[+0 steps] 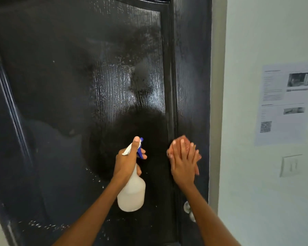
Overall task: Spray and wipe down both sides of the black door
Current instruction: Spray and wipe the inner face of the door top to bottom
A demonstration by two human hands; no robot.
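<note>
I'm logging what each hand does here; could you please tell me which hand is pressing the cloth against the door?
The right hand, fingers flat on the orange cloth by the black door's right edge. The left hand grips the spray bottle instead.

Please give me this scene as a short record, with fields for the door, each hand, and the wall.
door: black door, wet streaks and droplets on its panel
left hand: left hand grips a spray bottle, nozzle toward the door
right hand: right hand presses an orange cloth flat on the door's right edge
knob: metal knob below the right hand
wall: printed sheet above a switch
</note>
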